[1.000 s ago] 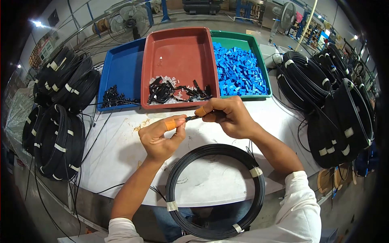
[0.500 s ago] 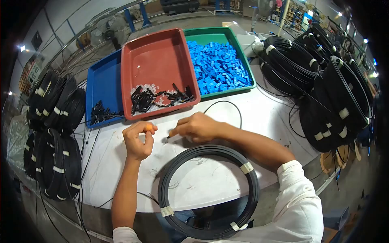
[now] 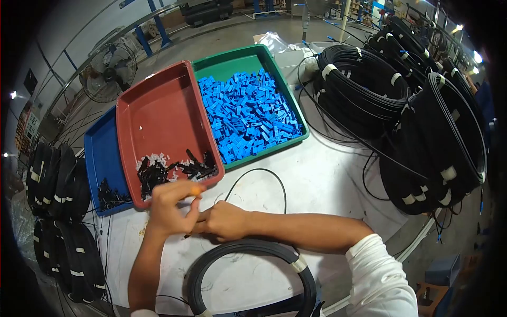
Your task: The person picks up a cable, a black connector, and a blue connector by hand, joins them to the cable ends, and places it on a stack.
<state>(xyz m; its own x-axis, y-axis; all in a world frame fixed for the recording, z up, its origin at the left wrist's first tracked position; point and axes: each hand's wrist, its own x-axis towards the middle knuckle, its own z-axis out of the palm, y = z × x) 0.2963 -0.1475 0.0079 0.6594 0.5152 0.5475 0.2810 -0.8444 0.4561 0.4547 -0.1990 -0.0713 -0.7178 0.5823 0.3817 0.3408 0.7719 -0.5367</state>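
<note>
My left hand (image 3: 173, 208) is in front of the red tray, fingers curled, with an orange covering (image 3: 196, 190) on a fingertip. Whatever those fingers may hold is hidden. Right beside it, my right hand (image 3: 224, 221) is closed on a thin black cable (image 3: 259, 169), which arches up behind the hand and passes down behind my forearm. A small dark tip shows below the fingers. Nearer to me lies a coil of black cable (image 3: 198, 274), bound with pale tape (image 3: 299, 264).
The red tray (image 3: 163, 105) holds black and clear small parts; it overlaps a blue tray (image 3: 100, 142) with black pieces. Blue connectors (image 3: 248, 113) fill much of a green tray (image 3: 227, 62). Cable coils are stacked left (image 3: 58, 179) and right (image 3: 364, 90) on the white table (image 3: 322, 185).
My hands have come together, the right moving left toward the left hand. The view has shifted, so the trays appear lower and further left.
</note>
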